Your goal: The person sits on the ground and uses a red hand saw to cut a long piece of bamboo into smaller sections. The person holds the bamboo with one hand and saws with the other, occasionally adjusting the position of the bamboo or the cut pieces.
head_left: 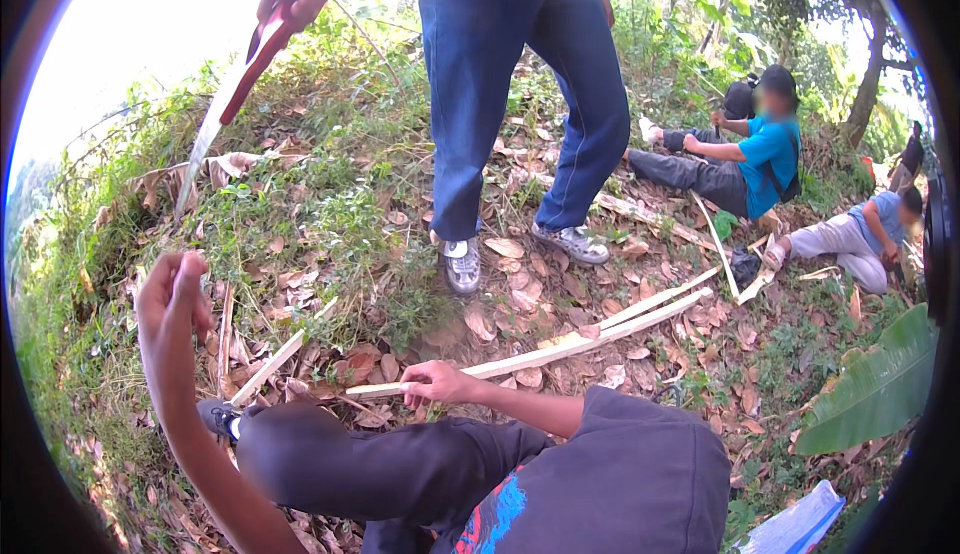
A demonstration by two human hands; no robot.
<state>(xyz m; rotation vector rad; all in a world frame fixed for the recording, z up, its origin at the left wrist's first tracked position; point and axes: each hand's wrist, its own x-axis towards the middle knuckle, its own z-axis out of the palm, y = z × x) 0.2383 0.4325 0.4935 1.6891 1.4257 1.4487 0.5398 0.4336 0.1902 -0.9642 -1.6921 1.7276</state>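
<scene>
My left hand (175, 304) is raised at the left, its fingers loosely bent and somewhat apart, with nothing visible in them. Lower in the middle, my right hand (438, 384) curls its fingers over the near end of a long pale wooden strip (560, 349), which lies on the leafy ground and runs away to the right. Close behind it lies a second pale strip (660, 297). A shorter pale stick (268, 367) slants between my two hands. My bent leg (400, 469) in dark trousers is just below my right hand.
A standing person (520, 84) in blue trousers holds a long-bladed tool (235, 94) with a red handle, pointing down above my left hand. Two people (765, 159) sit at the right near more strips. A banana leaf (870, 384) and a blue-white package (795, 524) lie lower right.
</scene>
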